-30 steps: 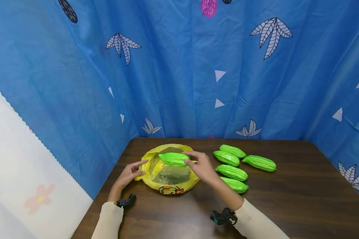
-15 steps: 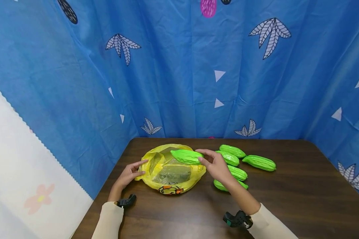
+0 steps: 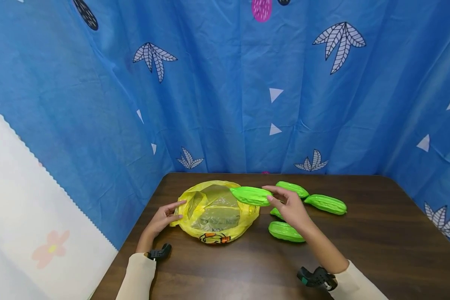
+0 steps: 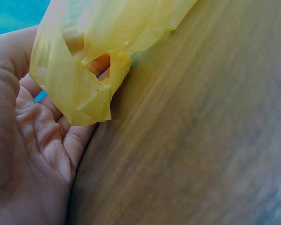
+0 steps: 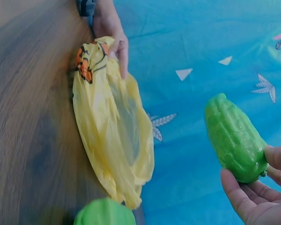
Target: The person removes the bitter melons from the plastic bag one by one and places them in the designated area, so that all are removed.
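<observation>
My right hand [image 3: 290, 208] pinches one end of a bright green, ridged bitter gourd [image 3: 250, 196] between thumb and fingers. It is held up beside the right rim of a yellow plastic bag [image 3: 243, 227], its free end pointing left toward the bag's mouth. In the right wrist view the gourd [image 5: 234, 138] appears whole, with fingertips at its lower end. The bag lies on its base with a wide round mouth, a printed figure on its near side. My left hand [image 3: 162, 218] rests at the bag's left edge, fingers stretched onto the rim; crumpled yellow plastic [image 4: 91, 84] covers some fingers in the left wrist view.
Several more gourds lie on the brown wooden table [image 3: 228, 271] right of the bag, including one nearest the front [image 3: 286, 231] and one farthest right [image 3: 326, 204]. My right hand partly hides the others. A blue patterned curtain [image 3: 225, 104] hangs behind the table.
My right hand has moved right with the gourd, from over the bag's mouth to past its right rim. The bag's right side has spread outward. My left hand stays put.
</observation>
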Demonstrator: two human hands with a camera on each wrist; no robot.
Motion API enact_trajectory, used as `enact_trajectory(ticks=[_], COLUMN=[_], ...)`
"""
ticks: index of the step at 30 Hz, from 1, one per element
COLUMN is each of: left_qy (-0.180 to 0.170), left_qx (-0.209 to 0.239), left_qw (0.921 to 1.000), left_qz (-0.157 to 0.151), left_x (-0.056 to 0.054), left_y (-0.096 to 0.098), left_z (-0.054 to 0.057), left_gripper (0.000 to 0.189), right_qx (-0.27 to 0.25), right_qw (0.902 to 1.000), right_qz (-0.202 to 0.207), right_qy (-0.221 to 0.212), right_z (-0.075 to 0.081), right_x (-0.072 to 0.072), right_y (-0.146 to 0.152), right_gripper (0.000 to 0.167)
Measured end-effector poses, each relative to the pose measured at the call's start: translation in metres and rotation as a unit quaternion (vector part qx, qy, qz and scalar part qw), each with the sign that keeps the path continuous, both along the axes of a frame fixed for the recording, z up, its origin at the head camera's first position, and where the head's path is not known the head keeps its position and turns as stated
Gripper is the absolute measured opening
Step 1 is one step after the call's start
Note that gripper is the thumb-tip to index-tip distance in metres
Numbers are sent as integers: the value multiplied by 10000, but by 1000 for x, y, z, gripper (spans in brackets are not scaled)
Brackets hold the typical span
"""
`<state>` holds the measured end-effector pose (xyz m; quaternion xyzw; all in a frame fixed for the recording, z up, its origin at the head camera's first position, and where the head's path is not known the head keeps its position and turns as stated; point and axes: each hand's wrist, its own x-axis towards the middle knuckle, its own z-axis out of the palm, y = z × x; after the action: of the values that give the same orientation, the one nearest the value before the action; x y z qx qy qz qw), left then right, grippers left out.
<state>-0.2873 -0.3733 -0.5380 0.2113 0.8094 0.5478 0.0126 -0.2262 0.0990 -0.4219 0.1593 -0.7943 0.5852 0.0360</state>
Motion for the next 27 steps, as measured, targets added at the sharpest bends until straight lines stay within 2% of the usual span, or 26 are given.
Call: enact_trajectory(ticks=[6,16,27], left_qy=[-27,22,80], left_qx=[-122,-51,-5], left_qw=[9999,9999,9999], left_qz=[118,91,75], left_x=[-1,-1,-1], left_y=[1,-1,-1], left_z=[2,0,-3], left_gripper=[53,53,51], right_qx=[94,241,293], right_qw=[9997,9991,9944], right_qz=[-73,-207,-478], right_qy=[200,271,894], right_z=[3,1,-11], right_x=[6,19,28], right_y=[22,52,85], right_gripper=[35,38,36])
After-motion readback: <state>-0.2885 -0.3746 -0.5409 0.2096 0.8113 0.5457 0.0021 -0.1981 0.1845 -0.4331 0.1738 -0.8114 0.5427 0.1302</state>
